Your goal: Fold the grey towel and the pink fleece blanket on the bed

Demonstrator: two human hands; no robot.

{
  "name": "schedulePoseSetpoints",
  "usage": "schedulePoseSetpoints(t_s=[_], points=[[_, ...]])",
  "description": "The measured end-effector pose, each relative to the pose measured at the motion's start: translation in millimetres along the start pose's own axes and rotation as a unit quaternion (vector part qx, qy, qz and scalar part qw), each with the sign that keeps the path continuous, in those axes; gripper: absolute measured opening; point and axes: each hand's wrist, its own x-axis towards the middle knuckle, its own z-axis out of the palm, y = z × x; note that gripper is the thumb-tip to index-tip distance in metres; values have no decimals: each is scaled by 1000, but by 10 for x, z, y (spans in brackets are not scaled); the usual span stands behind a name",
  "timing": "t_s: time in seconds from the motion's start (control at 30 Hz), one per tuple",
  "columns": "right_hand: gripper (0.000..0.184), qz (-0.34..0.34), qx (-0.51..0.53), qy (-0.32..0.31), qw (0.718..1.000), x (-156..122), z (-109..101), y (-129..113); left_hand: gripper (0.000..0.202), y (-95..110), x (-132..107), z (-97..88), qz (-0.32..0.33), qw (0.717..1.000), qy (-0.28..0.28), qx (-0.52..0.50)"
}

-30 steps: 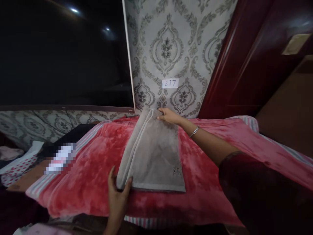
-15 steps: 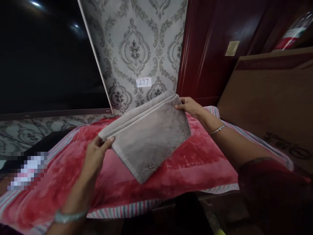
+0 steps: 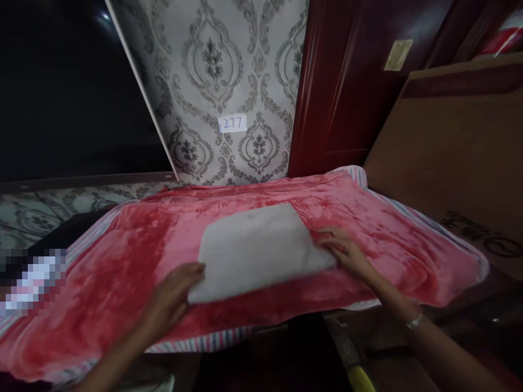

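A folded light-grey cloth (image 3: 253,253) is low over the red blanket (image 3: 134,239), its near edge slightly raised and blurred. My left hand (image 3: 174,296) has its fingers closed on the cloth's near left corner. At the right end, my right hand (image 3: 345,253) pinches the other near corner, which is drawn out to a point. Motion smears both hands somewhat. The cloth's underside is hidden.
Behind the blanket are a patterned wall with a "277" label (image 3: 232,123) and a dark red door panel (image 3: 330,98). A large dark screen (image 3: 73,98) stands at left. To the right is a big cardboard box (image 3: 449,152). Something yellow (image 3: 360,378) lies below the blanket's front edge.
Both hands have lowered the grey cloth from in front of the wall to the blanket. It has tipped flatter, and a plain face now shows upward. The view has also shifted.
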Motion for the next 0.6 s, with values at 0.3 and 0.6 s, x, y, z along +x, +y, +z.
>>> schedulePoseSetpoints(t_s=[0.3,0.6], points=[[50,84,-115,-15,990,59,221,62,47,-211,231,212,-107,991,-45,67],[63,89,-299,-152,938,1069,1233,-380,64,55,1809,1215,-220,938,-181,195]])
